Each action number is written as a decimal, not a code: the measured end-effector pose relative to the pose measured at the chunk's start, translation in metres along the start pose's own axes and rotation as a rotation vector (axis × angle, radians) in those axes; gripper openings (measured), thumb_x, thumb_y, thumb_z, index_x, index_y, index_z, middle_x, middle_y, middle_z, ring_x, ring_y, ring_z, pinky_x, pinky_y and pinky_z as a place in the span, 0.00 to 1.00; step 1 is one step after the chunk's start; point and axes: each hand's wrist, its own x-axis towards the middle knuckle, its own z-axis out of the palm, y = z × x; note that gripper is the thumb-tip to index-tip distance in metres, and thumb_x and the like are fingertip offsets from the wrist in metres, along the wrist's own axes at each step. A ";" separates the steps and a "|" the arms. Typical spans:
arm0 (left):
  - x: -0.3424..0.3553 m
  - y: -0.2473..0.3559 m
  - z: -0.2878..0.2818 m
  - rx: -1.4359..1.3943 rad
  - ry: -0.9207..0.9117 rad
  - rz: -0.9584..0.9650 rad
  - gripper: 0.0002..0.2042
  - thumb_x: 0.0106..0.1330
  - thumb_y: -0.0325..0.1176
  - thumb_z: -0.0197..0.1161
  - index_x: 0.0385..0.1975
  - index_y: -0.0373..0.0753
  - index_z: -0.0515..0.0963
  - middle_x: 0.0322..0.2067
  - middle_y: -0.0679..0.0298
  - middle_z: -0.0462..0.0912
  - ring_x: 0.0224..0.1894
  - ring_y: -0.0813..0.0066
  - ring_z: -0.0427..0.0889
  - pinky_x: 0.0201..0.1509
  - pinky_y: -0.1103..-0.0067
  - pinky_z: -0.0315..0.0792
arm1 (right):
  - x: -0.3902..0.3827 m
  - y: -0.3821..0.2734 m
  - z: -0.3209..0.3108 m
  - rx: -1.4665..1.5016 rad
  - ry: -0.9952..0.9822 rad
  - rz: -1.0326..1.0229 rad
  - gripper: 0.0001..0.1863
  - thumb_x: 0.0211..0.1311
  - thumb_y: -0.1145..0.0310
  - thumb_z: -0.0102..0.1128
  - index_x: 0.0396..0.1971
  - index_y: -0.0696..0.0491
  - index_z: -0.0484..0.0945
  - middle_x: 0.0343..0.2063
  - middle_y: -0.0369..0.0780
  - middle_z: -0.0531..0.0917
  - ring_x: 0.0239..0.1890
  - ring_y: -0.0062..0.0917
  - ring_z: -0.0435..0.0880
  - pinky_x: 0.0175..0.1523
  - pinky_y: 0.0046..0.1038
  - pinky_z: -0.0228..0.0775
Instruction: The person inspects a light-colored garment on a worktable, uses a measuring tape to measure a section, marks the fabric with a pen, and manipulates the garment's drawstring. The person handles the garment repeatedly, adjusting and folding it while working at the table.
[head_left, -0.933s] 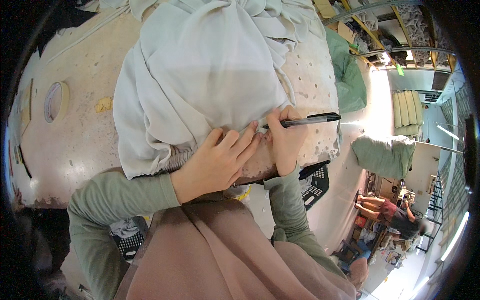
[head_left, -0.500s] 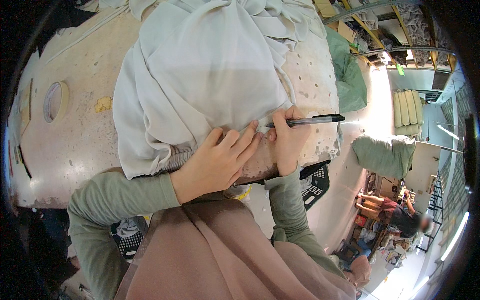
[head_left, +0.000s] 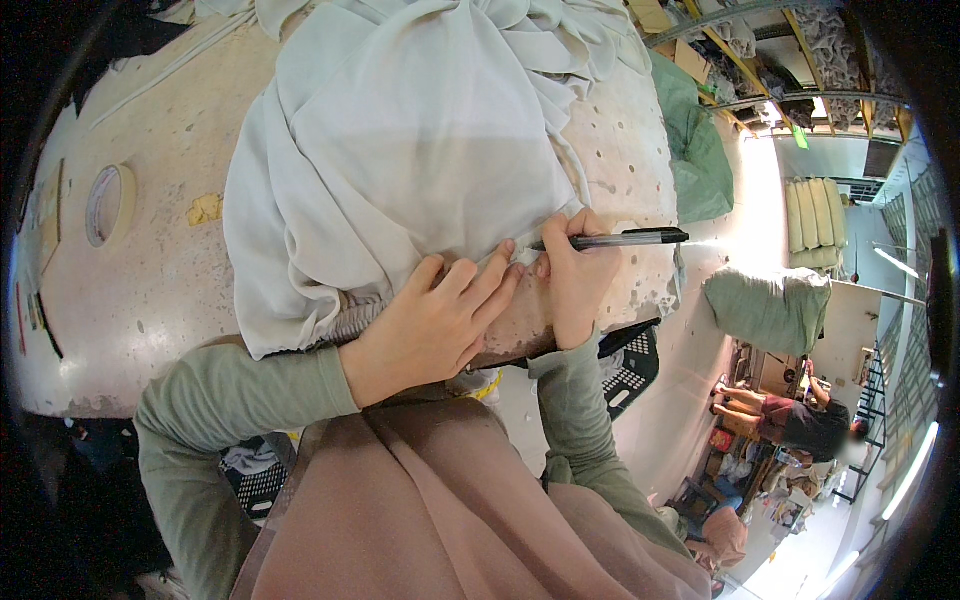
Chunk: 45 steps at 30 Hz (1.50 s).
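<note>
A large pale grey-green cloth point(head_left: 400, 150) lies heaped over a worn, speckled work table point(head_left: 180, 280). My left hand point(head_left: 430, 325) presses flat on the cloth's near edge, fingers spread and pointing right. Just to its right, my right hand point(head_left: 575, 285) grips a black pen point(head_left: 620, 239), which lies nearly level with its tip at the cloth edge near my left fingertips. Both sleeves are olive green. A brown garment covers my lap below.
A roll of tape point(head_left: 108, 205) and a yellow scrap point(head_left: 205, 208) lie on the table's left side. A green bundle point(head_left: 695, 150) sits at the table's far right. Black crates point(head_left: 628, 365) stand under the table. Another person point(head_left: 790, 415) sits far off at the right.
My right hand and the pen have shifted slightly; the pen tip stays at the cloth edge. My left hand keeps pressing the cloth in the same spot.
</note>
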 end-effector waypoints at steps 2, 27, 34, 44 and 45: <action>0.000 0.000 0.000 0.005 0.003 0.001 0.33 0.54 0.42 0.61 0.62 0.38 0.65 0.66 0.55 0.60 0.39 0.65 0.67 0.49 0.70 0.66 | 0.001 0.000 0.000 0.001 0.001 -0.028 0.16 0.58 0.70 0.61 0.14 0.56 0.68 0.09 0.33 0.70 0.11 0.14 0.67 0.17 0.21 0.57; 0.000 0.001 0.001 -0.005 0.005 -0.006 0.33 0.56 0.41 0.60 0.63 0.38 0.64 0.65 0.55 0.61 0.38 0.65 0.67 0.50 0.70 0.66 | 0.000 0.000 0.000 0.188 0.068 -0.016 0.13 0.58 0.76 0.57 0.16 0.56 0.67 0.12 0.30 0.66 0.09 0.11 0.63 0.14 0.17 0.51; -0.003 0.002 0.005 -0.001 0.116 -0.025 0.33 0.57 0.45 0.58 0.63 0.38 0.63 0.65 0.54 0.59 0.48 0.67 0.67 0.55 0.70 0.62 | -0.010 -0.007 -0.008 0.019 -0.014 -0.190 0.09 0.66 0.67 0.54 0.33 0.57 0.78 0.15 0.31 0.71 0.15 0.12 0.67 0.20 0.18 0.58; 0.002 0.002 0.001 0.279 0.534 0.218 0.19 0.63 0.43 0.54 0.56 0.58 0.70 0.64 0.68 0.63 0.62 0.67 0.62 0.66 0.64 0.56 | -0.016 0.005 0.002 0.245 -0.262 -0.139 0.22 0.66 0.68 0.49 0.59 0.60 0.66 0.45 0.43 0.80 0.41 0.26 0.78 0.47 0.27 0.68; 0.001 0.000 -0.005 0.299 0.514 0.240 0.19 0.64 0.42 0.53 0.56 0.57 0.71 0.64 0.68 0.63 0.62 0.67 0.63 0.65 0.65 0.57 | -0.017 0.004 0.004 0.397 -0.187 -0.160 0.24 0.68 0.67 0.48 0.60 0.62 0.63 0.47 0.44 0.79 0.43 0.27 0.77 0.50 0.27 0.67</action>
